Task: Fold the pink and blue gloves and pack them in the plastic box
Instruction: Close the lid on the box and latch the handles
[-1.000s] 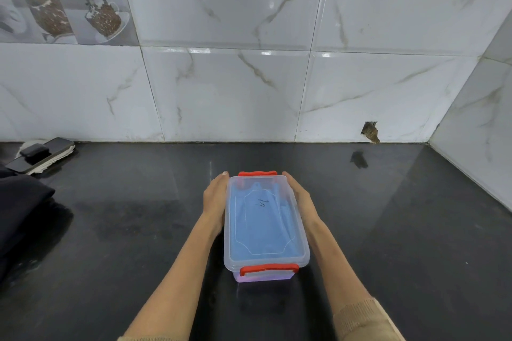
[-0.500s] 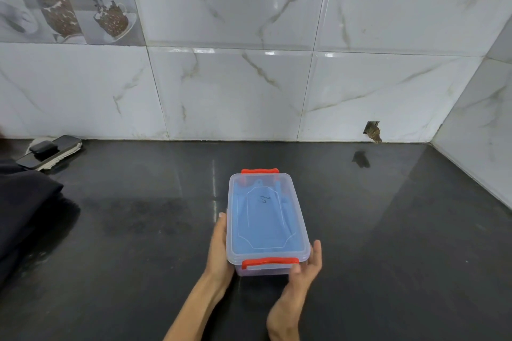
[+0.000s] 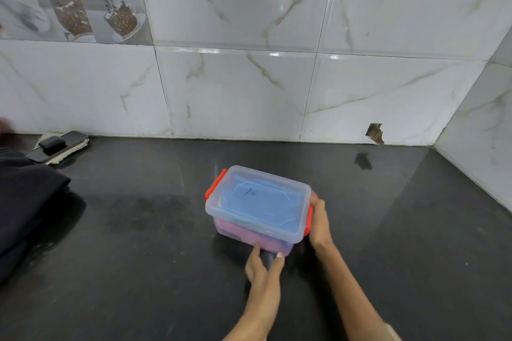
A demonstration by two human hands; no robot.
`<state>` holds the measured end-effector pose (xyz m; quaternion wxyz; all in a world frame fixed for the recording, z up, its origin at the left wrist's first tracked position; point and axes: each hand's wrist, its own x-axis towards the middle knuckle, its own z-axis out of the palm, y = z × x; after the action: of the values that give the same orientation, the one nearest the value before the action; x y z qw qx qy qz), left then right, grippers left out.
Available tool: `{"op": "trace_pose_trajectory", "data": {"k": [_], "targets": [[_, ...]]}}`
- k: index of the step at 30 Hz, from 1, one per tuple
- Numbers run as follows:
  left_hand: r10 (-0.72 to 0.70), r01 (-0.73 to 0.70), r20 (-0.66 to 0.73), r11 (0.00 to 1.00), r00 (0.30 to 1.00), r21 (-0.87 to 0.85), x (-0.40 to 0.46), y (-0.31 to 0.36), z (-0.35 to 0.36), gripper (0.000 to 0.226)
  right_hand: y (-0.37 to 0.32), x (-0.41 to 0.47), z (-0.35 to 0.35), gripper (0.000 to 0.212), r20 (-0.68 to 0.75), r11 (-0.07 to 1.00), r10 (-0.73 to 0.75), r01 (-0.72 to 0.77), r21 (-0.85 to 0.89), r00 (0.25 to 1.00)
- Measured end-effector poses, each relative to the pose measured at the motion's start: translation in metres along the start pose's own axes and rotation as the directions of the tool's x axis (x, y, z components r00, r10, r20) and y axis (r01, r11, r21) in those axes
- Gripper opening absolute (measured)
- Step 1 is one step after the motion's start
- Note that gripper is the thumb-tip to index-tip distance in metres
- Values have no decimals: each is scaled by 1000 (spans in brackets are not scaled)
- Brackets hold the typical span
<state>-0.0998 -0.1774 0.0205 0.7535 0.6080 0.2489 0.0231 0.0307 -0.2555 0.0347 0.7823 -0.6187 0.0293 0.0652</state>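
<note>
Head view: plastic box (image 3: 257, 206) sits lidded on black counter (image 3: 138, 257), turned at an angle, orange clips at both ends; blue glove (image 3: 263, 206) shows thru lid, pink glove (image 3: 238, 231) underneath thru the wall. Judging by that, fold + pack look done, only final placing/release left. L hand (image 3: 263, 264) at near corner, fingers straight, tips touching box wall, not wrapped. R hand (image 3: 318, 223) against R-end clip, fingers curled on box end, seems to grip it. Phone (image 3: 55, 145) + dark cloth (image 3: 27, 202) far left.
</note>
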Motion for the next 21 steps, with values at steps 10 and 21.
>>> {"op": "trace_pose_trajectory", "data": {"k": [10,21], "targets": [[217,-290,-566,956,796,-42,72,47,-71,51,31,-53,-9,68,-102,990,-10,24,141,995],[168,-169,-20,976,986,-140,98,39,-68,34,28,-28,-5,66,-36,992,88,-90,-83,996]]}}
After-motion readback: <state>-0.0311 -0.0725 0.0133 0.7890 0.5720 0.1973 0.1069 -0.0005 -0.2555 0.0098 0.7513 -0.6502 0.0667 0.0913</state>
